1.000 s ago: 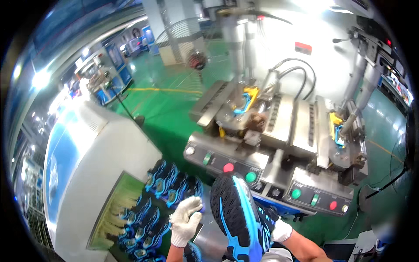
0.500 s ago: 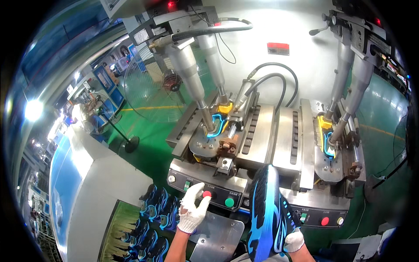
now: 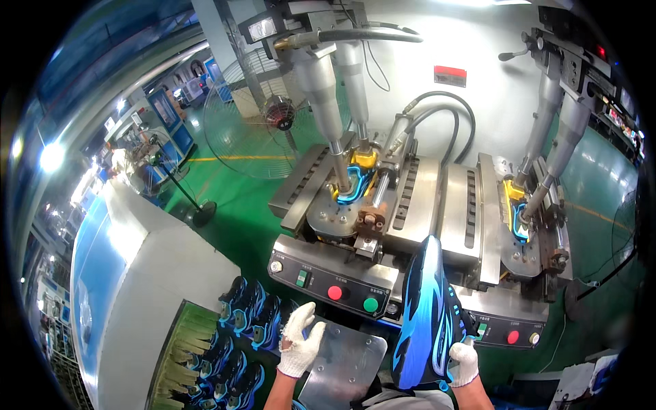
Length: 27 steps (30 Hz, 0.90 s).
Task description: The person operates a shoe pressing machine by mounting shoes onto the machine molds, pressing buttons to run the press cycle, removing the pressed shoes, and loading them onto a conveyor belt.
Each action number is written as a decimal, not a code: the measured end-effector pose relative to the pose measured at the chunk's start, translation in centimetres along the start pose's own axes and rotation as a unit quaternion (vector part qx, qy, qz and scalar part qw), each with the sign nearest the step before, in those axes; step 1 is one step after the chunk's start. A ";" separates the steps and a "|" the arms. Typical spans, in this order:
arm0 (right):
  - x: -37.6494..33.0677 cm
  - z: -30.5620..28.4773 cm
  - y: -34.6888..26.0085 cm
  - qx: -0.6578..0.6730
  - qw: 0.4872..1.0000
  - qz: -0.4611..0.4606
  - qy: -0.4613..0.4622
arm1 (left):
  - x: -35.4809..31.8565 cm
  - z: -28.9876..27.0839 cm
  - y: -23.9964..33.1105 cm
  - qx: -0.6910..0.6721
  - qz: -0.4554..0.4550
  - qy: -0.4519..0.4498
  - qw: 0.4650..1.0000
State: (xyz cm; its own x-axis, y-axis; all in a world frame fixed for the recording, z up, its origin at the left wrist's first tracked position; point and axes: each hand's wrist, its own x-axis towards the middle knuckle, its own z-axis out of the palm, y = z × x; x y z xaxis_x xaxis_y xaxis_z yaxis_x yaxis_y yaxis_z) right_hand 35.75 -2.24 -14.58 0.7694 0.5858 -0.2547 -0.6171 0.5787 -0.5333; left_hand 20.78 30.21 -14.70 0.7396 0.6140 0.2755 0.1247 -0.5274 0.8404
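My right hand (image 3: 465, 363), in a white knit glove, grips a blue and black sports shoe (image 3: 425, 321) by its lower end, with the sole side partly facing me. The shoe stands tilted up in front of the machine. My left hand (image 3: 301, 340), also gloved, is open and holds nothing, its thumb and fingers apart. It hovers beside a metal plate (image 3: 345, 362), below the control panel (image 3: 331, 285) with a red button (image 3: 334, 293) and a green button (image 3: 371, 305). In the left press station, a blue-edged shoe part (image 3: 357, 183) sits under the metal rods.
Another blue-edged part (image 3: 520, 222) sits in the right press station. Several black and blue shoes (image 3: 236, 342) stand in rows at lower left, next to a white-and-blue bin (image 3: 171, 273). A large fan (image 3: 279, 113) stands behind the machine; black hoses (image 3: 447, 102) arch over it.
My left hand has drawn down away from the red button on the panel. The shoe stays in my right hand, and the whole view has shifted slightly.
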 end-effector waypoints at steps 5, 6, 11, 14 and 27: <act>0.3 3.6 -0.5 -0.005 0.999 -0.020 -0.025 | 3.4 -0.4 2.3 0.022 0.067 0.014 0.997; 0.4 3.6 -0.5 -0.004 0.999 -0.022 -0.026 | 4.4 -0.4 2.9 0.040 0.094 0.015 0.995; 2.0 1.0 -0.8 -0.085 0.994 0.006 -0.074 | 11.0 1.6 4.2 0.133 0.222 -0.003 0.966; 2.2 3.1 -1.3 -0.074 0.996 0.021 -0.039 | 15.9 3.5 1.9 0.188 0.250 -0.036 0.949; 0.5 0.8 -2.4 -0.153 0.966 0.089 0.186 | 32.4 14.0 -7.8 0.288 0.042 -0.135 0.947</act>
State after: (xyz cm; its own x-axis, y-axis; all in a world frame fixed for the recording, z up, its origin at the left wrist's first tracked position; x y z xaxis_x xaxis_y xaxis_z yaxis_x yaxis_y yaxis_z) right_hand 37.48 -2.85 -12.81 0.6970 0.3824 -0.6067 -0.7110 0.2585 -0.6539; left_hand 53.00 46.02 -18.88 0.8958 0.4232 0.1355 0.3398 -0.8488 0.4050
